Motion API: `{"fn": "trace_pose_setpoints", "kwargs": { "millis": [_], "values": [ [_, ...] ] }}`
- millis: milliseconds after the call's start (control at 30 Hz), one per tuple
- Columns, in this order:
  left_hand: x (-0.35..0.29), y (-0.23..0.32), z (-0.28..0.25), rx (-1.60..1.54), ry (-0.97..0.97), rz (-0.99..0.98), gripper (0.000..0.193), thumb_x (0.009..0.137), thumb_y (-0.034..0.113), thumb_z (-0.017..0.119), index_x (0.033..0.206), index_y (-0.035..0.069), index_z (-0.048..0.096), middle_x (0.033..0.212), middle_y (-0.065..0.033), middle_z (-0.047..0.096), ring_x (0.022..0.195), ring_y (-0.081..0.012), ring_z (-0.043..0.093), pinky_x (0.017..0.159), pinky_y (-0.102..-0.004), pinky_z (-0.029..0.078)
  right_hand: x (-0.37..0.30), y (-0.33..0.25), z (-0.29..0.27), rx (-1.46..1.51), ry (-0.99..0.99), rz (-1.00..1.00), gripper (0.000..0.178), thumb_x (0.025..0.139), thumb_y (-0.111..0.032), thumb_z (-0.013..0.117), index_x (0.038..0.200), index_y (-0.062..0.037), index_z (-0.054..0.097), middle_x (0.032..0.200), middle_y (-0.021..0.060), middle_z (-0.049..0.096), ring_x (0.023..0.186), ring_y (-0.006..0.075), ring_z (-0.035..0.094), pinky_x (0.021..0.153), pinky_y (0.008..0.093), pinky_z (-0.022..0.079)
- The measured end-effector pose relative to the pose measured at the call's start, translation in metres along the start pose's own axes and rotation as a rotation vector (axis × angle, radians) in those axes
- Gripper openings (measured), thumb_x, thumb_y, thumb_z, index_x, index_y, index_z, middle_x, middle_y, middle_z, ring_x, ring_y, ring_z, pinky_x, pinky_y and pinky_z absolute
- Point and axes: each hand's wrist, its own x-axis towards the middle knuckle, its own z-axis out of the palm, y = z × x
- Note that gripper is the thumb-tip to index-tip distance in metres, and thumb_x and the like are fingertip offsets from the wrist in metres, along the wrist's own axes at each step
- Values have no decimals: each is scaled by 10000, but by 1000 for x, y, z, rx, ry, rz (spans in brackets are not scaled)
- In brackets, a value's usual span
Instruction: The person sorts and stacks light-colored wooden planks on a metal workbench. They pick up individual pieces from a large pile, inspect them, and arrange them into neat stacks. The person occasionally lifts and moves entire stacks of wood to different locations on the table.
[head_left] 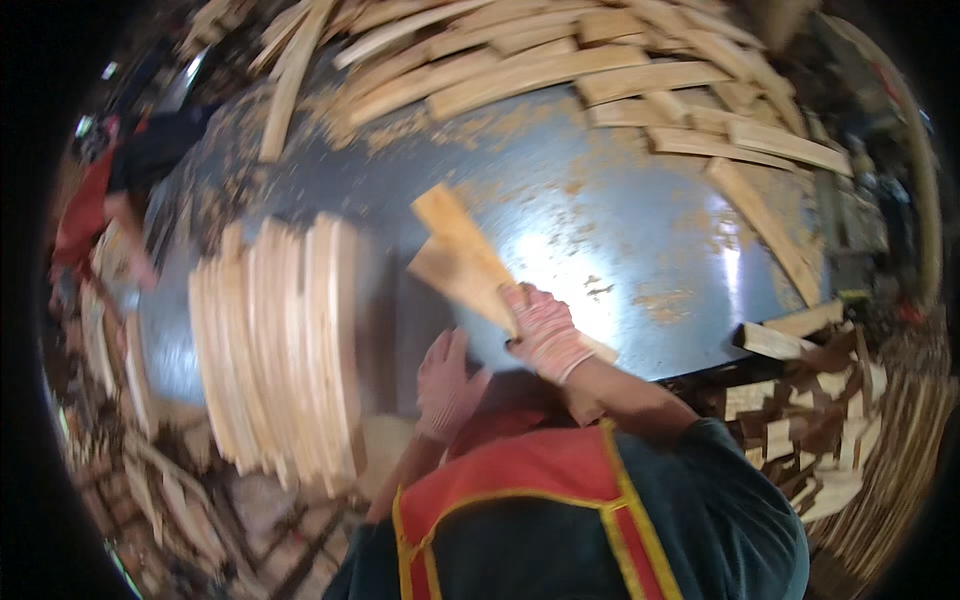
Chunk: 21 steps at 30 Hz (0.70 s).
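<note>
Two wooden slats, one more orange [462, 232] and one paler [452, 276], cross each other over the metal tabletop [400, 190]. My right hand [547, 330], in a pink and white knit glove, is closed round their near ends, and their far ends fan out to the upper left. My left hand [447, 385], gloved alike, is at the table's near edge, its fingers stretched out and holding nothing. Left of it, a row of pale slats [275, 340] stands packed side by side, its near end hanging over the edge.
A large heap of loose slats [540, 75] covers the table's far side. One long slat [765, 235] lies at the right edge. Cut pieces [780, 430] are piled at lower right. Sawdust [665, 300] is scattered about. Another person's red sleeve [82, 215] shows at far left.
</note>
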Motion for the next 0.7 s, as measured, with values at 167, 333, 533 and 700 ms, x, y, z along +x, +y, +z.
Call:
{"fn": "trace_pose_setpoints", "kwargs": {
  "millis": [167,333,533,700],
  "values": [
    [-34,-54,7,-485,45,-18,844,896,307,759,1615,64,390,1510,-259,524,1382,-431,539,1136,-493,466,20,-25,-11,418,-90,182,1013,765,-361,844,1619,-124,354,1397,266,585,1301,439,579,1118,482,481],
    [-62,-87,-15,-1230,-179,-230,815,933,298,712,1628,49,366,1465,-235,559,1388,-422,540,1112,-504,476,14,-120,53,1223,-20,153,928,850,-385,825,1596,-57,383,1386,276,616,1339,430,576,1132,450,475],
    [-99,-114,-54,-31,166,-256,873,849,306,757,1603,58,394,1536,-232,512,1436,-434,483,1143,-541,438,51,-190,114,539,-182,-9,808,871,-484,770,1438,43,540,1295,276,695,1242,442,662,1040,469,530],
    [-91,-93,-58,136,334,12,968,772,276,850,1621,119,410,1636,-239,401,1516,-431,391,1231,-514,363,85,-191,123,687,-464,-198,589,898,-443,727,1267,11,660,1151,219,741,1142,376,710,978,443,556]
  ]
}}
